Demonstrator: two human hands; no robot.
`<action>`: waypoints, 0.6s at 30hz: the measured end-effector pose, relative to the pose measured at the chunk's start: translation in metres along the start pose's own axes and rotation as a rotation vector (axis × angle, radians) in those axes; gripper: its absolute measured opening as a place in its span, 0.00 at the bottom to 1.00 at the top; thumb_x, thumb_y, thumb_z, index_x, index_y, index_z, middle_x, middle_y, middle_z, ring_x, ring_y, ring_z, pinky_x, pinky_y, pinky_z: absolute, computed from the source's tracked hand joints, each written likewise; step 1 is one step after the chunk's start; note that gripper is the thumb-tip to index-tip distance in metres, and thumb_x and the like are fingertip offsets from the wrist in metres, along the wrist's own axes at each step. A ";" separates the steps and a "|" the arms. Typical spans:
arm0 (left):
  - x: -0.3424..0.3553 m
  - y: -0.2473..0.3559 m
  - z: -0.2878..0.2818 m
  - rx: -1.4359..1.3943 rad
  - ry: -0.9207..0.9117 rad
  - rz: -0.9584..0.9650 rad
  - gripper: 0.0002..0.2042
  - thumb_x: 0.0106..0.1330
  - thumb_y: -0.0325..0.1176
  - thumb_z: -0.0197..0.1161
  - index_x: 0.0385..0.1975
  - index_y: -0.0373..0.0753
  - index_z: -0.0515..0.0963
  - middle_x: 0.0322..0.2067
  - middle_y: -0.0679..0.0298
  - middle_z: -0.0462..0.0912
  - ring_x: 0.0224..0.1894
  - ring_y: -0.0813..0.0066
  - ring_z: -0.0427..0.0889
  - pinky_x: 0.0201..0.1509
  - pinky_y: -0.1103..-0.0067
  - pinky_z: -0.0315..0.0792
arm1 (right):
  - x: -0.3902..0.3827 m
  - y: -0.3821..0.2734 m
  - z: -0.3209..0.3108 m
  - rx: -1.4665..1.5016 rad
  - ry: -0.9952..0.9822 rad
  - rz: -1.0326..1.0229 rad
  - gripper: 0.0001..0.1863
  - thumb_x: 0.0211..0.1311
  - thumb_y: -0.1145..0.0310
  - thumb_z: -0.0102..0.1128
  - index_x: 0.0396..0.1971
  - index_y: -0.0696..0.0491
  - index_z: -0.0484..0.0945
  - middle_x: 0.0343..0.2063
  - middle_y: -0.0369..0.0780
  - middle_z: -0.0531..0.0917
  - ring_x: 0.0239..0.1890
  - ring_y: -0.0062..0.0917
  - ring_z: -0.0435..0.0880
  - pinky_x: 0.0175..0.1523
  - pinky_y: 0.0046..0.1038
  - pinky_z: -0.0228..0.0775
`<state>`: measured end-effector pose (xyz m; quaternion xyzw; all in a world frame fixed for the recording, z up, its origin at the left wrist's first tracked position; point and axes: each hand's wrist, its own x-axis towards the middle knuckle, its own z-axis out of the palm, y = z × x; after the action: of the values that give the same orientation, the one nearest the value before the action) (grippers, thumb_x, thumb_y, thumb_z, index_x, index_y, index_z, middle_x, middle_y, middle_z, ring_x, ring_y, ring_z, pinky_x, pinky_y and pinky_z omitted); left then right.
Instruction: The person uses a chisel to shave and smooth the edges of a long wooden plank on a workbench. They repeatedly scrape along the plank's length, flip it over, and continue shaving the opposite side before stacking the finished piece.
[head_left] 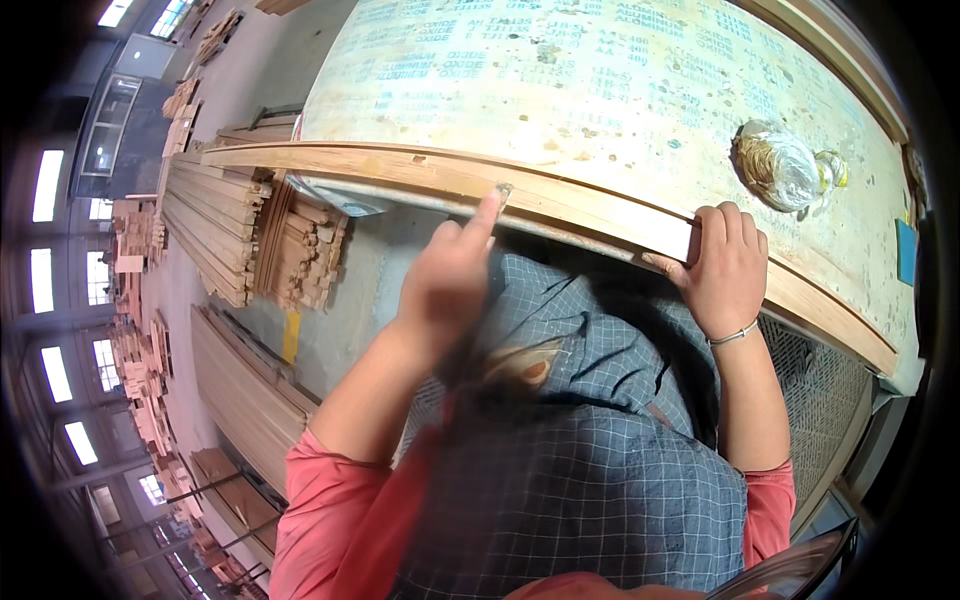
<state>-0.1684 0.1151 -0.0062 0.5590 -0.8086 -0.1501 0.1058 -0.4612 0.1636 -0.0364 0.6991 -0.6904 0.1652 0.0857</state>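
Note:
A long light-brown wooden strip with a groove along it lies slantwise along the near edge of the bench. My left hand reaches up to its middle, the index finger stretched out and its tip touching a small brownish dab on the wood. The other left fingers look curled and partly hidden; nothing shows in them. My right hand is wrapped over the strip further right, fingers on the far side and thumb at the near face.
The bench top has a stained, printed pale covering. On it at the right sits a plastic-wrapped lump of brownish material. Stacked timber stands on the floor at left. A checked apron hangs close below the bench edge.

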 end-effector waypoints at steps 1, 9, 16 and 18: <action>-0.003 0.004 -0.004 0.046 -0.020 -0.016 0.23 0.68 0.25 0.57 0.64 0.45 0.71 0.32 0.46 0.77 0.36 0.48 0.77 0.44 0.65 0.73 | 0.000 -0.002 -0.001 -0.031 -0.012 0.009 0.33 0.40 0.40 0.70 0.35 0.54 0.74 0.33 0.40 0.72 0.38 0.34 0.72 0.44 0.33 0.63; 0.004 -0.020 0.007 0.036 0.134 0.050 0.24 0.66 0.24 0.59 0.63 0.45 0.72 0.31 0.49 0.76 0.34 0.50 0.76 0.42 0.66 0.73 | 0.000 -0.001 -0.001 -0.025 0.019 -0.021 0.32 0.40 0.43 0.71 0.35 0.54 0.72 0.32 0.40 0.72 0.37 0.34 0.72 0.44 0.34 0.63; 0.012 -0.041 -0.023 -0.473 0.012 -0.227 0.22 0.73 0.29 0.53 0.66 0.47 0.70 0.27 0.70 0.76 0.29 0.79 0.71 0.35 0.80 0.70 | -0.001 0.000 0.000 -0.040 0.032 -0.012 0.31 0.40 0.41 0.70 0.33 0.54 0.73 0.32 0.40 0.72 0.37 0.34 0.72 0.43 0.33 0.63; 0.011 -0.053 -0.012 -0.357 0.081 -0.239 0.21 0.74 0.29 0.52 0.67 0.44 0.69 0.34 0.65 0.79 0.35 0.76 0.76 0.41 0.80 0.71 | 0.000 -0.001 0.000 -0.025 0.038 -0.022 0.32 0.41 0.41 0.69 0.33 0.53 0.73 0.32 0.40 0.72 0.37 0.34 0.72 0.43 0.33 0.63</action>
<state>-0.1221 0.0862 -0.0135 0.6288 -0.6922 -0.2799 0.2172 -0.4598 0.1634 -0.0361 0.7021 -0.6830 0.1691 0.1094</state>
